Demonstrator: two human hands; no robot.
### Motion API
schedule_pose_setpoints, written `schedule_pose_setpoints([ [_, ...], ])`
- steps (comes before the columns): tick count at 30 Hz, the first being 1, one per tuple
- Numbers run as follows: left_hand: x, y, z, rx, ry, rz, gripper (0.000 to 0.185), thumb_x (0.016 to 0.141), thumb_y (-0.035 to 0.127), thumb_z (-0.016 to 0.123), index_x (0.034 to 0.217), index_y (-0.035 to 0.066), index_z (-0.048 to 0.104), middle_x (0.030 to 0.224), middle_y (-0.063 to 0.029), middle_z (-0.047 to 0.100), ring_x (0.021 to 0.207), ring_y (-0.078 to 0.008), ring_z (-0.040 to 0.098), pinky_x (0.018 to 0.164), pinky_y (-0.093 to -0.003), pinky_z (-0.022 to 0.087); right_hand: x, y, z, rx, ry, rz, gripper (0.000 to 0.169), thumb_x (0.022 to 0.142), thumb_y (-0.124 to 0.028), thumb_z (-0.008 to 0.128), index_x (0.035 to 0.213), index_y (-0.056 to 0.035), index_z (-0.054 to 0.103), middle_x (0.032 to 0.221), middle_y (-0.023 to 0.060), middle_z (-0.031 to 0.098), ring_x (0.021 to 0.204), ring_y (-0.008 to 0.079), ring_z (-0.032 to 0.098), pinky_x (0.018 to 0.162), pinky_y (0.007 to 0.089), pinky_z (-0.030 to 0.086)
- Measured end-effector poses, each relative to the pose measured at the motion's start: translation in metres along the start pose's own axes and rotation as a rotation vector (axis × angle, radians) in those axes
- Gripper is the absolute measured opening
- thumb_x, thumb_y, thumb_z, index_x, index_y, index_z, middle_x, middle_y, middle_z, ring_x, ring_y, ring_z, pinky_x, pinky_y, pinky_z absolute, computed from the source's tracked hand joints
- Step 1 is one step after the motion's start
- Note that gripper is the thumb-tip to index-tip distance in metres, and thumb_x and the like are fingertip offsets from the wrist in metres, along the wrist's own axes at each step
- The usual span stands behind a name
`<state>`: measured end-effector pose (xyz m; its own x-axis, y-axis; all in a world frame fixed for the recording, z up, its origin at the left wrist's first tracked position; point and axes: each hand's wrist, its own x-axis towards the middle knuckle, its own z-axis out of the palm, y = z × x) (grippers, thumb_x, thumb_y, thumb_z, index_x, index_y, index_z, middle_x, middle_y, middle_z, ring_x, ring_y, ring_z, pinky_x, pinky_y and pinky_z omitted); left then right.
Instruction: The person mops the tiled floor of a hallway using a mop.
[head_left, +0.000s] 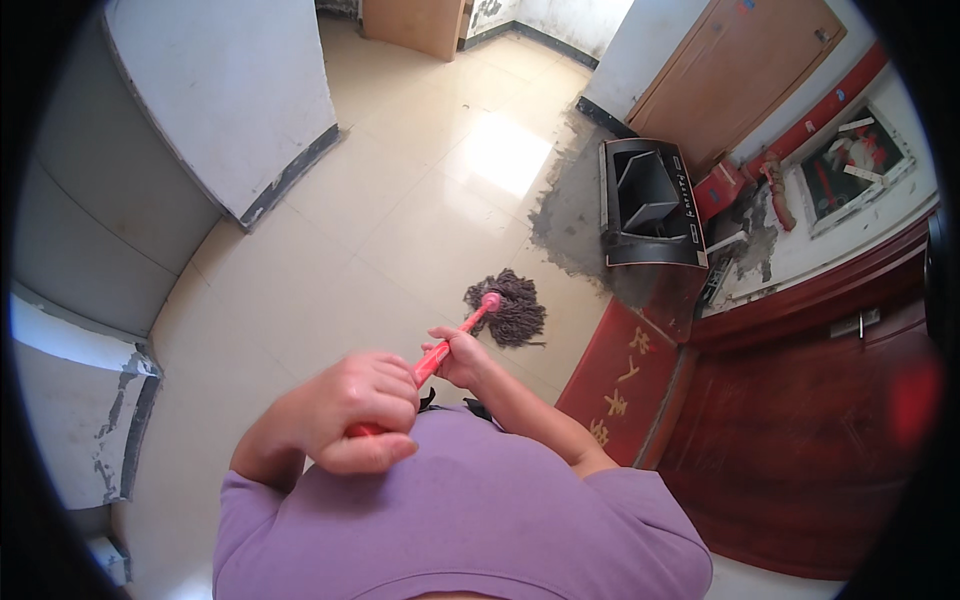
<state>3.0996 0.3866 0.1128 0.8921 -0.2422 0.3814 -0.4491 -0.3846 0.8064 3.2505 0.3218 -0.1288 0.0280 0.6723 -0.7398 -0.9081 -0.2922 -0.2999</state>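
Both of my hands are on the red handle of a string mop (516, 311). My left hand (356, 412), seen at the left of the picture, may not be my left by side alone, but its arm comes from the left sleeve; it is closed around the handle's upper end, close to my purple shirt. Lower down the shaft, my right hand (459, 358) grips the handle with its fingers wrapped round it. The mop's dark grey-brown yarn head lies spread on the shiny tiled floor (315, 247), below a pink socket.
A black range hood or similar appliance (652, 202) lies on a rough grey cement patch (559, 210) at the right. Beside it are a red doormat (622, 382) and a dark red door (787, 427). A white wall corner (232, 105) juts in at the left; a brown door (739, 75) stands upper right.
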Motion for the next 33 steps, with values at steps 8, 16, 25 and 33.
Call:
schedule_pose_setpoints([
  [8,-0.013,-0.018,-0.001,0.064,-0.023,-0.005,0.024,0.065,0.013,0.054,0.049,0.004,0.038,0.050,-0.0070,0.038,0.049,-0.0242,0.039,0.054,-0.0345,0.035,0.038,0.003,0.024,0.029,0.097,-0.079,0.018,0.072,-0.010,0.055,0.059,-0.0120,0.043,0.052,-0.0014,0.043,0.045,0.0122,0.042,0.045,0.0279,0.037],
  [16,-0.003,-0.076,-0.010,-0.026,0.003,-0.018,0.016,0.064,0.012,0.054,0.055,0.004,0.044,0.057,-0.0071,0.044,0.058,-0.0239,0.044,0.063,-0.0341,0.036,0.088,-0.041,0.006,0.137,0.045,-0.166,0.015,0.069,-0.007,0.056,0.061,-0.0097,0.043,0.052,0.0023,0.043,0.043,0.0155,0.040,0.042,0.0274,0.034],
  [25,0.024,-0.149,-0.020,0.034,0.124,-0.165,0.010,0.061,0.011,0.058,0.065,0.006,0.050,0.091,-0.0084,0.054,0.090,-0.0257,0.048,0.086,-0.0397,0.034,0.141,-0.117,-0.019,0.141,0.122,-0.234,0.015,0.071,-0.010,0.056,0.064,-0.0091,0.042,0.053,0.0025,0.042,0.041,0.0162,0.040,0.041,0.0278,0.035],
  [33,0.076,-0.220,-0.042,0.003,0.000,-0.373,0.018,0.064,0.016,0.064,0.076,0.008,0.053,0.115,-0.0130,0.046,0.116,-0.0313,0.033,0.091,-0.0405,0.033,0.198,-0.202,-0.058,0.068,0.242,-0.275,0.014,0.073,-0.015,0.055,0.067,-0.0091,0.044,0.055,0.0018,0.044,0.042,0.0149,0.042,0.041,0.0299,0.035],
])
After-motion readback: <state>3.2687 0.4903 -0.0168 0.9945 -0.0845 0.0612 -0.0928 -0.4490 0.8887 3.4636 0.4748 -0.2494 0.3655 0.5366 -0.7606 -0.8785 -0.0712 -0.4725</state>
